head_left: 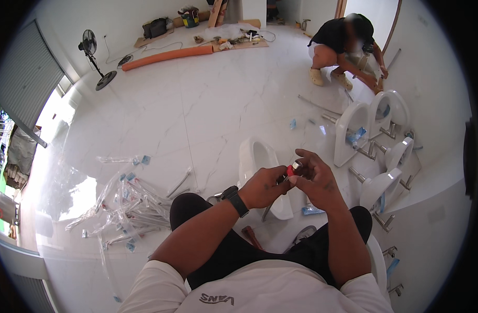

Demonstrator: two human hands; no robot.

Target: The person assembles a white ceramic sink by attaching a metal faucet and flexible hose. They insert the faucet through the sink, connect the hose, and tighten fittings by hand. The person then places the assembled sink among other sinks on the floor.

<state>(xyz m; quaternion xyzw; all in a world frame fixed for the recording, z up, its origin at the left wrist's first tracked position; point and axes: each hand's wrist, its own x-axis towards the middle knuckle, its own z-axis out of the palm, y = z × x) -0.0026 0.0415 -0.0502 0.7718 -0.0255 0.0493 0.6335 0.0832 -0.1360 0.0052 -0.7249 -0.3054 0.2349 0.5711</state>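
In front of my chest, my left hand (pixel 264 187) pinches a small chrome fitting (pixel 297 164) with a red part beside it. My right hand (pixel 318 183) has its thumb and fingers closed about the same piece, its index finger raised over it. Whether the red part belongs to the fitting cannot be made out. Just beyond and below my hands, a white ceramic washbasin (pixel 248 158) lies on the floor, partly covered by them. A red-handled tool (pixel 252 238) rests between my legs.
Several white basins with chrome taps (pixel 380 185) stand at the right. Plastic-wrapped hoses (pixel 132 208) are heaped at the left. A co-worker (pixel 348 44) crouches far right. An orange roll (pixel 168 57) and a black standing fan (pixel 90 47) are at the back.
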